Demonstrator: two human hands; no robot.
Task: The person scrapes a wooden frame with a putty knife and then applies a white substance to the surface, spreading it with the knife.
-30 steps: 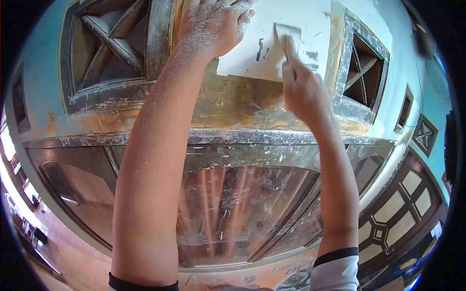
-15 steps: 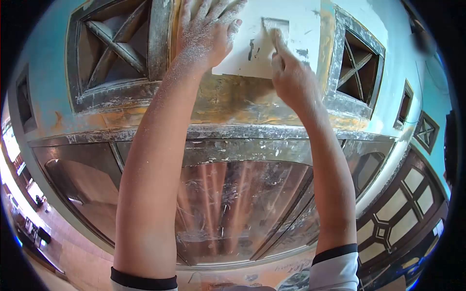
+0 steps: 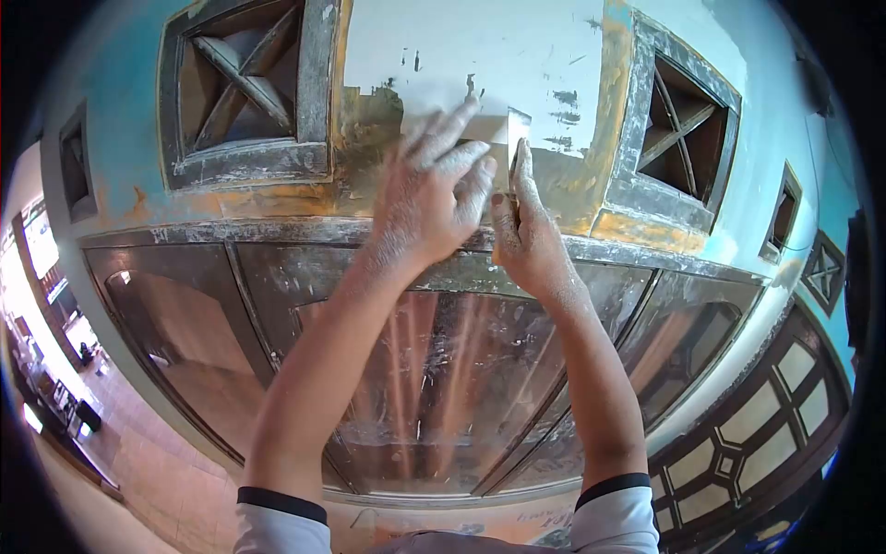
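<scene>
My right hand (image 3: 533, 235) grips a scraper (image 3: 517, 138) with a flat, light blade, its thumb or finger laid along the tool. The blade points up and stands at the lower part of a white patch (image 3: 480, 46) on the wall, which has dark bare spots and scratches. Dusted with white powder, my left hand (image 3: 429, 189) is raised beside the scraper with its fingers apart, overlapping the lower edge of the patch in this view. Motion blurs its outer fingers slightly.
Framed vents with crossed bars flank the patch, a left vent (image 3: 242, 83) and a right vent (image 3: 678, 134). Below runs a worn wooden ledge (image 3: 305, 231) above dark glazed panels (image 3: 443, 388). A panelled door (image 3: 752, 425) stands at the right, tiled floor (image 3: 148, 462) at the left.
Both hands have come down from higher on the wall. My left hand has left the white surface's upper left and moved closer to the scraper. More dark surface shows at the patch's lower left.
</scene>
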